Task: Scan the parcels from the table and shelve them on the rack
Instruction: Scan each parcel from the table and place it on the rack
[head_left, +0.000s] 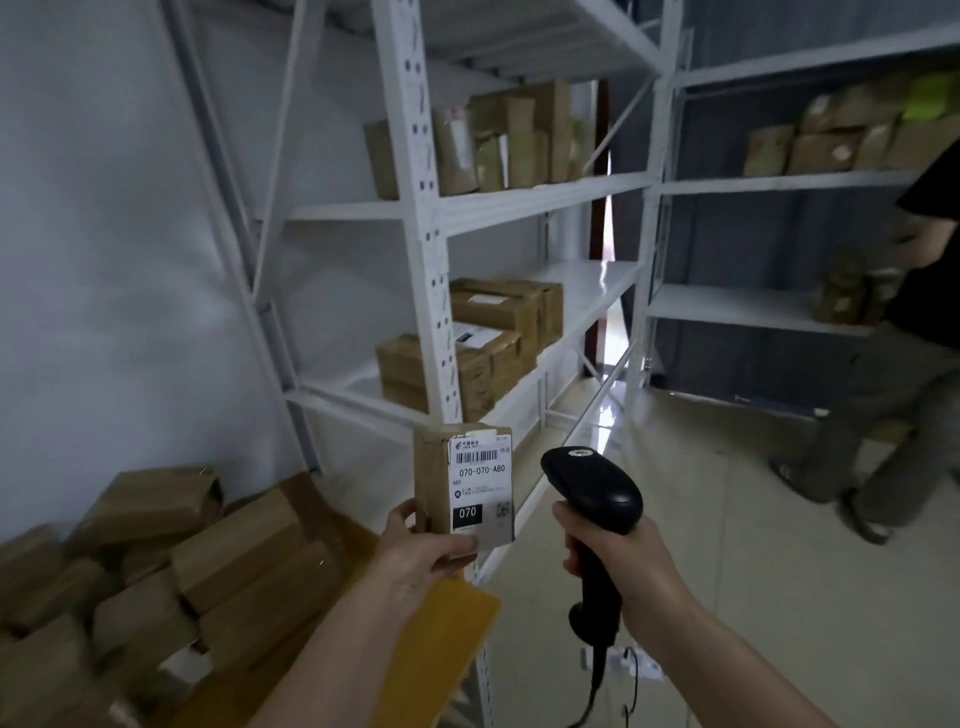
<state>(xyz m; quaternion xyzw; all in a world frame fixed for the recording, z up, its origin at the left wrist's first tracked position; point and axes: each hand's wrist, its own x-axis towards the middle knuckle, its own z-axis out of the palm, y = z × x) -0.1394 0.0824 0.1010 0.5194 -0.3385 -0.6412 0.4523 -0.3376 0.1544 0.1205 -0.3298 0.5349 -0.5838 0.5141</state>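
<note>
My left hand (423, 551) grips a small brown parcel (434, 483) upright by its lower edge; the white label with a barcode and "070-070-A80" faces me. My right hand (618, 564) is wrapped around the handle of a black barcode scanner (592, 499), just right of the parcel, its head level with the label. A heap of brown parcels (171, 561) lies on the yellow table (441, 629) at lower left. The white metal rack (431, 249) rises straight ahead, with parcels (498, 332) on its middle shelf and more parcels (514, 140) on the shelf above.
A second white rack (753, 182) with boxes stands at the right rear. A person in dark clothes (904, 332) stands at the far right on the tiled floor (727, 545). The scanner's cable (597, 680) hangs down. A grey wall fills the left side.
</note>
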